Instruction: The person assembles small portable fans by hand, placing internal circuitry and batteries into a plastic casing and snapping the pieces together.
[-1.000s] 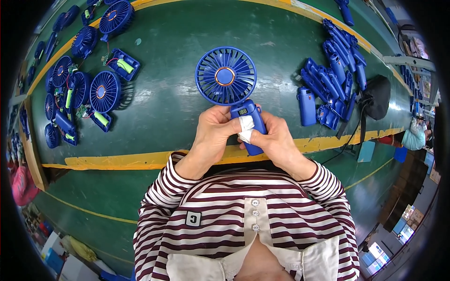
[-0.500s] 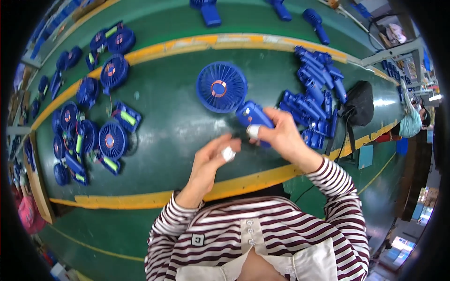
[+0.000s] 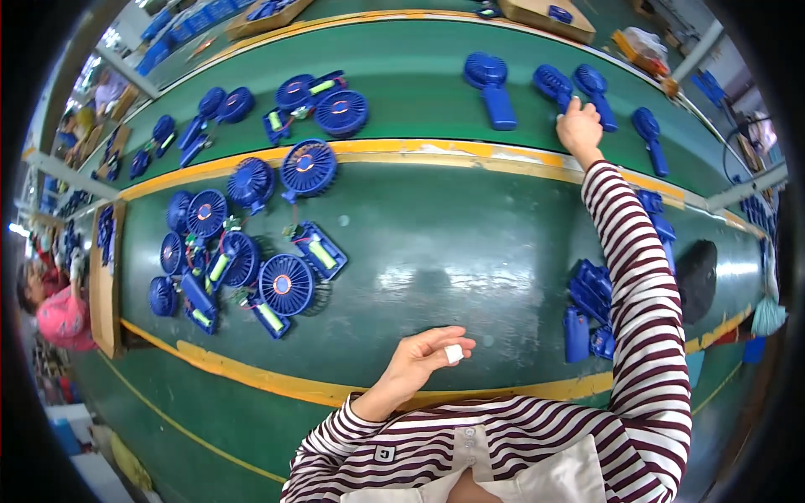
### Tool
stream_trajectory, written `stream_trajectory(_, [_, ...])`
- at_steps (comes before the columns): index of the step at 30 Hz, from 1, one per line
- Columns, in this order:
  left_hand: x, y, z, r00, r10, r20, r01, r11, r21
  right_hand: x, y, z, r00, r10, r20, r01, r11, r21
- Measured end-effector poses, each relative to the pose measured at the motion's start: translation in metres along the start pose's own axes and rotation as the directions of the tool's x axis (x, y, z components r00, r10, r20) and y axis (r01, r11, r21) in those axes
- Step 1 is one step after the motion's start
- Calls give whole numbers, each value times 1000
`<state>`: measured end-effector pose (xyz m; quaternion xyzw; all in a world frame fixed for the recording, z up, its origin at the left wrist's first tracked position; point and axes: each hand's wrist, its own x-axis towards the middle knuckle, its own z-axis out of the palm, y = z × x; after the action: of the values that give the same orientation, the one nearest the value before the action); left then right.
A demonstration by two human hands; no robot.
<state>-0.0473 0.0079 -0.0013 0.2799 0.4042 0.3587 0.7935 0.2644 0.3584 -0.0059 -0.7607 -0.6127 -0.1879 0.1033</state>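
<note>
Toward the left edge of the green surface (image 3: 402,226), opened fans (image 3: 286,284) look unfinished, green batteries (image 3: 321,255) lying in open handle shells. The left hand (image 3: 418,362), half open and empty, hovers over the near edge. Beyond the far edge, closed fans (image 3: 489,70) look assembled; a cardboard box (image 3: 545,27) contains a blue piece. The right hand (image 3: 580,132) has loosely bent fingers at one closed fan (image 3: 552,81), grip unclear. Toward the right edge, blue casings (image 3: 590,289) seem unfitted

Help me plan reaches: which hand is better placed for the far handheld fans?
Likely the right hand: it's at those handheld fans, while the left hand is by the near yellow edge.
</note>
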Motion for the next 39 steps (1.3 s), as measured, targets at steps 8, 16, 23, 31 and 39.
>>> stream_trajectory(8, [3,86,-27,981,181,69,-191,852,487,-73,-96,-52,923,-371,-99,383,869,313])
stream_trajectory(16, [12,134,-59,924,383,8,-324,771,549,-129,-185,-90,725,-677,-130,540,440,717])
stream_trajectory(23, [17,257,-195,717,560,-416,11,587,810,-115,-206,-77,699,-702,-138,559,416,717])
stream_trajectory(31, [45,349,-380,432,749,-502,715,54,697,-103,-218,-72,811,-585,-25,416,546,727])
stream_trajectory(39, [68,381,-446,530,749,-396,510,92,856,-91,-221,-64,873,-482,72,281,618,734])
